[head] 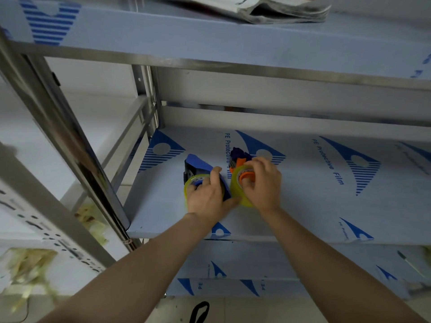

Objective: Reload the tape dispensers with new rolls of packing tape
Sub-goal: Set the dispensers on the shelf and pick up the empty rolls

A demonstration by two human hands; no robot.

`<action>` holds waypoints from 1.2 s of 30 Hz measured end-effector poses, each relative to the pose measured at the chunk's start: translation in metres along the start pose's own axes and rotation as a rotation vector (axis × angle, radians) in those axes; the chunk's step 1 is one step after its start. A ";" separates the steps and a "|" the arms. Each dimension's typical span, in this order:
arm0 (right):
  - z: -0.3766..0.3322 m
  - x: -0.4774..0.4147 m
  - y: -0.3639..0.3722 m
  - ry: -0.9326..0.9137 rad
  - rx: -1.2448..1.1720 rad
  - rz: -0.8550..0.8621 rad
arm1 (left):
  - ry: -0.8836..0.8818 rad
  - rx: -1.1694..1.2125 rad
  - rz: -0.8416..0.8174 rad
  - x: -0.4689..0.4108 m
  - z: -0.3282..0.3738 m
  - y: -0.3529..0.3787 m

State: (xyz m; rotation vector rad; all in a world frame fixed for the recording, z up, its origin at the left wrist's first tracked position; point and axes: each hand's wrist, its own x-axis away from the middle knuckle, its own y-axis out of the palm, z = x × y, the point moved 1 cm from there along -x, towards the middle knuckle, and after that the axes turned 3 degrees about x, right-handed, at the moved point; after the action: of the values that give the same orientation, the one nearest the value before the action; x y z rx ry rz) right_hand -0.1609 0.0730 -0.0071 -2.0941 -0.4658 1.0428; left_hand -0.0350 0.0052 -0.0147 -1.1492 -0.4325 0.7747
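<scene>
Two tape dispensers lie side by side on the middle shelf of a metal rack. The left one is a blue dispenser carrying a clear yellowish tape roll. My left hand grips that roll and the dispenser body, fingers into the core. The right one is an orange and dark blue dispenser with its own clear yellowish tape roll on an orange hub. My right hand is closed over this roll, thumb pressing into the hub.
The top shelf overhangs close above, with folded newspapers on it. Steel uprights stand at the left. Crumpled used tape lies lower left. A lower shelf holds a thin tool at right.
</scene>
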 end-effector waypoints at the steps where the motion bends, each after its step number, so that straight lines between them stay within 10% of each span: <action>1: -0.003 0.000 0.003 0.022 0.061 -0.034 | -0.016 0.007 -0.001 -0.001 0.001 0.001; 7: 0.026 -0.008 0.010 0.441 -0.025 -0.474 | 0.018 0.085 -0.076 -0.005 -0.007 -0.006; 36: 0.055 -0.011 -0.040 0.350 0.109 -0.455 | 0.195 -0.153 0.027 -0.017 0.055 -0.012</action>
State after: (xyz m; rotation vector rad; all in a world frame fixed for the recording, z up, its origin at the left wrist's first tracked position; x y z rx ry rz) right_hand -0.2110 0.1177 0.0071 -1.8967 -0.6506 0.4204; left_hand -0.0792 0.0259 0.0183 -1.3624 -0.3178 0.6540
